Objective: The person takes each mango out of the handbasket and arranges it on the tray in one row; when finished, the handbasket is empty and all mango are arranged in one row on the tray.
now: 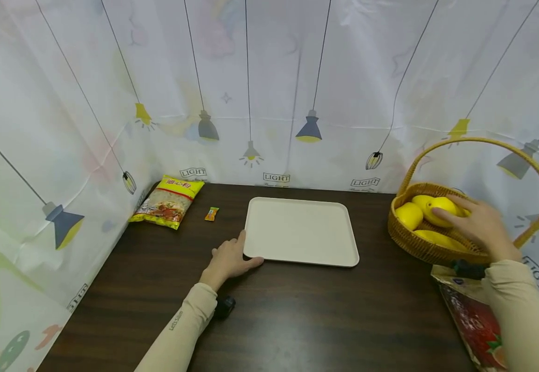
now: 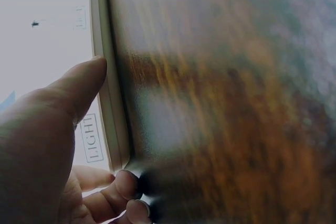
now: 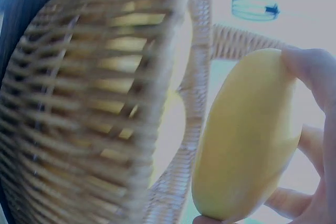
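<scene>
A smooth, oval yellow mango is gripped in my right hand, above the wicker basket at the right. Close up in the right wrist view, the held mango stands apart from the basket's rim, with fingertips at both ends. More yellow fruits lie inside the basket. My left hand touches the near left corner of the white rectangular tray. Its thumb lies along the tray's front edge, with the index finger at the left side. Nothing lies on the tray.
A yellow food bag lies at the back left, with a small orange wrapped candy beside it. Below the basket lies a red package, partly hidden by the right sleeve. The basket's tall handle arches overhead. Behind the dark table hangs a printed curtain.
</scene>
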Action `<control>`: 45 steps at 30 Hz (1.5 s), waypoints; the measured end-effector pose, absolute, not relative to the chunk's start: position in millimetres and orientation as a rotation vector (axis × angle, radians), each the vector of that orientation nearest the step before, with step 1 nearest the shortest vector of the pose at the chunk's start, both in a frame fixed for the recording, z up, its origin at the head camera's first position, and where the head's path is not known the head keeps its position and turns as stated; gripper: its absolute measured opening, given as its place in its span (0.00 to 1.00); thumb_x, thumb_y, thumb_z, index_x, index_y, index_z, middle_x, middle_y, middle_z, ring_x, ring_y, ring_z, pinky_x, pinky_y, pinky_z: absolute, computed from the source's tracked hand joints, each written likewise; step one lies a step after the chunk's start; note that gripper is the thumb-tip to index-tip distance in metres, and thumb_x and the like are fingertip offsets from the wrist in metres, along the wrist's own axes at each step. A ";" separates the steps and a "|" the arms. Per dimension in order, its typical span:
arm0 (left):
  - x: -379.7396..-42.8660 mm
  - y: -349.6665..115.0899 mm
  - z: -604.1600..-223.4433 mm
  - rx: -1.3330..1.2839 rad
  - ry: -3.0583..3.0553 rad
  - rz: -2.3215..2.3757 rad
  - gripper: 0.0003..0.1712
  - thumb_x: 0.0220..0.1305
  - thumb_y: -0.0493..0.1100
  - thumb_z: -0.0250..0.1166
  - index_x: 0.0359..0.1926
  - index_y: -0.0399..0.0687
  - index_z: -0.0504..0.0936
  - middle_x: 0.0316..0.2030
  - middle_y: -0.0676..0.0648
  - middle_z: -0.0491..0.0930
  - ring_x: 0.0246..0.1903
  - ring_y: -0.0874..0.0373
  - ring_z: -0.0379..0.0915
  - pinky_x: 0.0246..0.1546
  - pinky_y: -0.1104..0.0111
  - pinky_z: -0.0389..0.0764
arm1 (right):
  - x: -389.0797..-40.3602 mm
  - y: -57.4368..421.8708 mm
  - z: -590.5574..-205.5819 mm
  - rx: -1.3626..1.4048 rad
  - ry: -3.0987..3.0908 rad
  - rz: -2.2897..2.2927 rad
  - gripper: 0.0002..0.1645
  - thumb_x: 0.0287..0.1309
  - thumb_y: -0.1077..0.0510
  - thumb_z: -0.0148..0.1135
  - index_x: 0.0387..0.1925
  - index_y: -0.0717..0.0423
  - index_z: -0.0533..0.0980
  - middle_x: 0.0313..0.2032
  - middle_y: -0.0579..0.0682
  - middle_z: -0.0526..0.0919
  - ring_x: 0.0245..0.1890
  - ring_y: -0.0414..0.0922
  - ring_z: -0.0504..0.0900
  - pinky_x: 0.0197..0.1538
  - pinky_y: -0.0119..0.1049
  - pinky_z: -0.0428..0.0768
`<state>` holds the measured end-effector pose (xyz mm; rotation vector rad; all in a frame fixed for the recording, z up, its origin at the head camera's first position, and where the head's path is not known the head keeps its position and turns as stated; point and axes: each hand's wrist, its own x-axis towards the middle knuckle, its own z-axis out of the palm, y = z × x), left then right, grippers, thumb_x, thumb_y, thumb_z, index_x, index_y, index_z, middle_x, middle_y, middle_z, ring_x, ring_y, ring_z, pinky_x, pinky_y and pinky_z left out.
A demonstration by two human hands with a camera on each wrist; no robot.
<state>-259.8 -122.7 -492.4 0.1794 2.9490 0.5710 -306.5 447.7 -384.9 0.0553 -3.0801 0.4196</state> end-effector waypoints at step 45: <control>-259.5 -121.8 -494.7 0.170 2.941 0.546 0.60 0.60 0.76 0.59 0.79 0.45 0.51 0.66 0.36 0.74 0.64 0.38 0.72 0.58 0.35 0.69 | -322.3 209.5 -472.2 0.750 -2.883 0.749 0.41 0.52 0.38 0.74 0.66 0.47 0.75 0.67 0.66 0.66 0.63 0.66 0.71 0.63 0.63 0.72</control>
